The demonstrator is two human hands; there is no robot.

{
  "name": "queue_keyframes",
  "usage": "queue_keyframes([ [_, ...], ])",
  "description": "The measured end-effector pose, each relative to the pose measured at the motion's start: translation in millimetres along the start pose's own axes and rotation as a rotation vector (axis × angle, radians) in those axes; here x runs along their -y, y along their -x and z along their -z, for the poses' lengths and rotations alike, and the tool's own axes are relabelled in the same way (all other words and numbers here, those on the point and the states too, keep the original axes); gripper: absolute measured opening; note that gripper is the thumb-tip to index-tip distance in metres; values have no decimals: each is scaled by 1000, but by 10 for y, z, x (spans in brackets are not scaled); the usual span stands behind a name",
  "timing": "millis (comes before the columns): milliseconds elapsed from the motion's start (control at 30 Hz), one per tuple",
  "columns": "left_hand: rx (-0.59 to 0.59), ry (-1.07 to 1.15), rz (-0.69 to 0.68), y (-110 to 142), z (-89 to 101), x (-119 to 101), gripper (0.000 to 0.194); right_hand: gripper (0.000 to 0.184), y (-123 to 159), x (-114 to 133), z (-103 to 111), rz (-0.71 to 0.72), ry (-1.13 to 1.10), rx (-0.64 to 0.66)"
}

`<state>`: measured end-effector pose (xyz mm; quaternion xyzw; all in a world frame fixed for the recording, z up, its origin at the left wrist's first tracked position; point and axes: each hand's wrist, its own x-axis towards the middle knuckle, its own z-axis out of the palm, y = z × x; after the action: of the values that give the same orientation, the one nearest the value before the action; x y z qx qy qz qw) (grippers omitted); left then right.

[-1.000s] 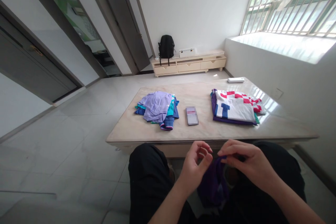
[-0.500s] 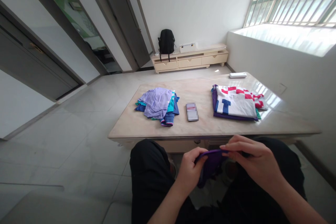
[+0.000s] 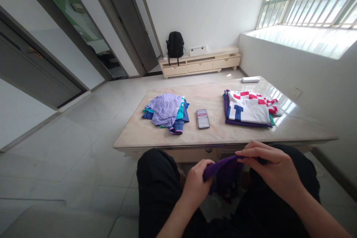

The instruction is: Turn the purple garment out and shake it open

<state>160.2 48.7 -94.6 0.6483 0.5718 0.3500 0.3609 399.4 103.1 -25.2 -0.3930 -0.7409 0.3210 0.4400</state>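
Note:
A dark purple garment hangs between my knees, stretched between both hands. My left hand pinches its left edge, and my right hand grips its right edge just under the table's front rim. On the marble table lie a loose heap of lilac, teal and blue clothes at the left and a folded stack topped by a white, red and blue shirt at the right.
A small flat card-like object lies mid-table between the two piles. A white remote-like object sits at the table's far right corner. Beyond are a low cream cabinet with a black backpack, dark doors on the left, and a barred window on the right.
My left hand went from open beside the purple garment to gripping its edge. Both hands now pull the cloth taut between them, slightly lower and further apart.

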Motion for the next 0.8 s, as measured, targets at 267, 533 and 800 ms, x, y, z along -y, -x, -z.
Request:
queue_keyframes([
  [267,-47,-55,52,110,348,89,42,15,-30,-109,99,-129,36,-238],
  [533,-81,-113,-82,243,493,4,54,26,-39,-146,154,-238,37,-315],
  [800,107,-219,-327,247,448,-52,65,21,-12,-171,120,-182,-3,-281],
])
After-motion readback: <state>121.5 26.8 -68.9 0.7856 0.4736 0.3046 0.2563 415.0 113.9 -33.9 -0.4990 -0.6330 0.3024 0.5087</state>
